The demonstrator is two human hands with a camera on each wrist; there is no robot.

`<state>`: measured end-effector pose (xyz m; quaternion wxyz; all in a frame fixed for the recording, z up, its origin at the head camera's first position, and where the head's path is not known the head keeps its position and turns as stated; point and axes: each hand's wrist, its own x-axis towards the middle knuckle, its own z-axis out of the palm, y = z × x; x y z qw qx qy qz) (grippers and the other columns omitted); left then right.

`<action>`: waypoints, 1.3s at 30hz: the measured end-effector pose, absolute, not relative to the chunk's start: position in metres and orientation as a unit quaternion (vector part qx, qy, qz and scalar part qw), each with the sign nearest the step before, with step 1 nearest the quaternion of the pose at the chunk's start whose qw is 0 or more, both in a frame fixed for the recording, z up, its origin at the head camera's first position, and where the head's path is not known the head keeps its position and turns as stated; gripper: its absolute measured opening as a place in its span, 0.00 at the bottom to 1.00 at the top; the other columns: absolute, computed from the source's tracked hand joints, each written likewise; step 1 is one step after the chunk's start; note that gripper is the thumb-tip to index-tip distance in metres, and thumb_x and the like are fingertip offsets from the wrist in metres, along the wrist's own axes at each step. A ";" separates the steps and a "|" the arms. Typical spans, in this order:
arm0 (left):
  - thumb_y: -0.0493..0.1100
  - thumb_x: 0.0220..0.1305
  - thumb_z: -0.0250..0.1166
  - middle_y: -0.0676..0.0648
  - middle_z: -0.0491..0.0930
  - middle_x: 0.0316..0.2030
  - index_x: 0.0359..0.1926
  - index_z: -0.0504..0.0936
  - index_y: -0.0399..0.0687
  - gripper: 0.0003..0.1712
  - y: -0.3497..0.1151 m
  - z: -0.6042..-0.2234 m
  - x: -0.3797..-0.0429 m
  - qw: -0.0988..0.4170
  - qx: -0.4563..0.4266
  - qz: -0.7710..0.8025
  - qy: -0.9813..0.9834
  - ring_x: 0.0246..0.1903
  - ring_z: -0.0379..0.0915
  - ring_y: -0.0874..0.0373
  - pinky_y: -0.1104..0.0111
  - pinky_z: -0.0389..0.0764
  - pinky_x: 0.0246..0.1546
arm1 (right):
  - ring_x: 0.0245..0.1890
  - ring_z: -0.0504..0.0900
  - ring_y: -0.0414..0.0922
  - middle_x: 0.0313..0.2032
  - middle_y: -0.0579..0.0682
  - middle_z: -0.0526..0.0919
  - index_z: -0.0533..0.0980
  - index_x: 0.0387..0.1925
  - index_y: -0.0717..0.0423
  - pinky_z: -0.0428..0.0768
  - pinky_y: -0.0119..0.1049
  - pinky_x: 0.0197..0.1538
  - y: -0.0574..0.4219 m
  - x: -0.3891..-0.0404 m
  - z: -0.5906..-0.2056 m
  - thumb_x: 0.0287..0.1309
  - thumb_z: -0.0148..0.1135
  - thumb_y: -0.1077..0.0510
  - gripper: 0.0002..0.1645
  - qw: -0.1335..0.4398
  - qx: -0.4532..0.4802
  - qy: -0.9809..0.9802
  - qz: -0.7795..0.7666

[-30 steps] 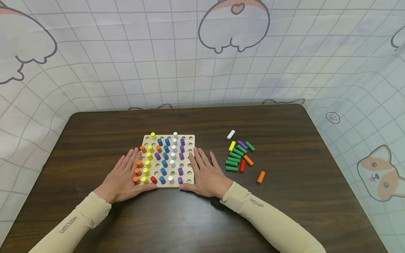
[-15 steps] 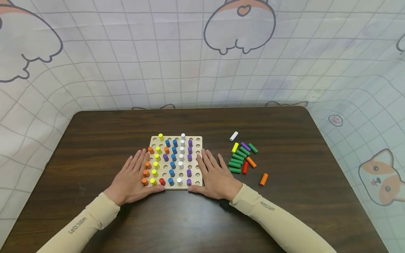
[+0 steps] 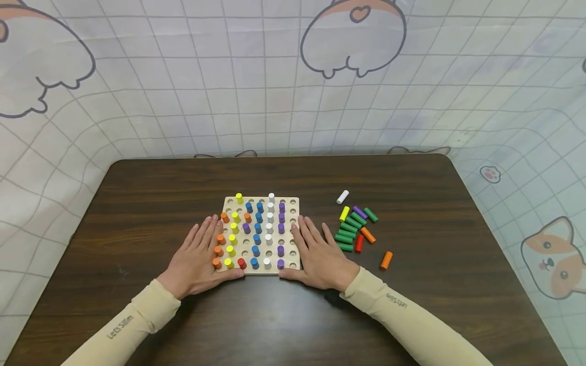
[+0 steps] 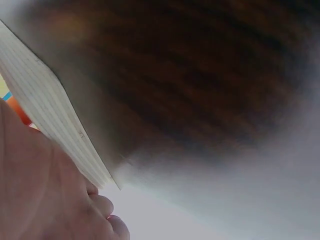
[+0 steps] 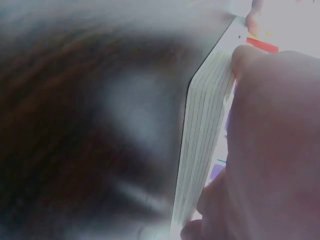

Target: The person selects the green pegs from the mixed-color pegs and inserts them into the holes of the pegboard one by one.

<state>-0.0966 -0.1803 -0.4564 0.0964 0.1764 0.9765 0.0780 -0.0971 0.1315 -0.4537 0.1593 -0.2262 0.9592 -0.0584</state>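
The board (image 3: pixel 287 246) lies flat on the worktop (image 3: pixel 293 320), upright pegs (image 3: pixel 258 229) filling many holes. The left hand (image 3: pixel 198 262) and right hand (image 3: pixel 324 260) touch its sides, each grip spread, fingers straight, thumb along the near edge. Loose pegs (image 3: pixel 349 227) lie right of the right hand; patterned cloth (image 3: pixel 274 96) stands behind.

**Flanked Both Sides!**

Straight to the pegboard (image 3: pixel 287 242), on the table (image 3: pixel 293 320), between left grip (image 3: pixel 197 264) and right grip (image 3: pixel 320 257)! Into its holes, among standing pegs (image 3: pixel 258 228); farther right, to loose pegs (image 3: pixel 349 227); behind the table, to the backdrop (image 3: pixel 274 91).
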 end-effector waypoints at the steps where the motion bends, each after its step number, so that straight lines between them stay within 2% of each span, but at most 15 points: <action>1: 0.82 0.59 0.57 0.36 0.43 0.84 0.82 0.46 0.36 0.70 -0.180 -0.457 -0.097 0.096 0.177 0.078 0.976 0.83 0.40 0.38 0.42 0.45 0.83 | 0.86 0.37 0.53 0.85 0.53 0.37 0.42 0.84 0.51 0.43 0.64 0.85 0.132 -0.097 -0.454 0.61 0.43 0.14 0.66 0.160 -0.227 0.959 -0.060; 12: 0.83 0.58 0.56 0.36 0.43 0.84 0.82 0.46 0.36 0.71 -0.175 -0.454 -0.099 0.099 0.180 0.069 0.976 0.83 0.40 0.38 0.42 0.45 0.83 | 0.86 0.36 0.53 0.85 0.53 0.35 0.41 0.84 0.52 0.39 0.65 0.84 0.140 -0.099 -0.452 0.62 0.47 0.16 0.67 0.172 -0.222 0.955 -0.100; 24: 0.83 0.58 0.56 0.36 0.44 0.84 0.82 0.47 0.36 0.71 -0.173 -0.457 -0.098 0.096 0.180 0.069 0.976 0.83 0.40 0.38 0.43 0.46 0.83 | 0.86 0.36 0.56 0.85 0.55 0.35 0.39 0.83 0.55 0.41 0.70 0.82 0.168 -0.106 -0.429 0.63 0.55 0.21 0.67 0.128 -0.187 0.961 -0.158; 27: 0.84 0.58 0.55 0.36 0.44 0.84 0.82 0.46 0.36 0.71 -0.174 -0.458 -0.099 0.097 0.181 0.071 0.976 0.83 0.40 0.38 0.42 0.46 0.83 | 0.86 0.36 0.57 0.85 0.53 0.34 0.39 0.83 0.55 0.42 0.72 0.81 0.176 -0.108 -0.425 0.64 0.57 0.23 0.66 0.110 -0.178 0.961 -0.180; 32: 0.85 0.57 0.55 0.36 0.43 0.84 0.82 0.46 0.36 0.72 -0.179 -0.459 -0.099 0.100 0.179 0.071 0.976 0.84 0.39 0.38 0.43 0.44 0.84 | 0.86 0.38 0.56 0.85 0.52 0.32 0.38 0.84 0.51 0.41 0.70 0.81 0.190 -0.113 -0.426 0.66 0.56 0.25 0.64 0.064 -0.182 0.958 -0.213; 39: 0.84 0.57 0.56 0.36 0.44 0.83 0.82 0.46 0.35 0.72 -0.183 -0.460 -0.098 0.095 0.184 0.073 0.976 0.83 0.41 0.38 0.43 0.45 0.84 | 0.82 0.50 0.64 0.84 0.57 0.40 0.46 0.84 0.48 0.48 0.73 0.77 0.210 -0.122 -0.429 0.68 0.60 0.32 0.56 -0.011 -0.160 0.948 -0.275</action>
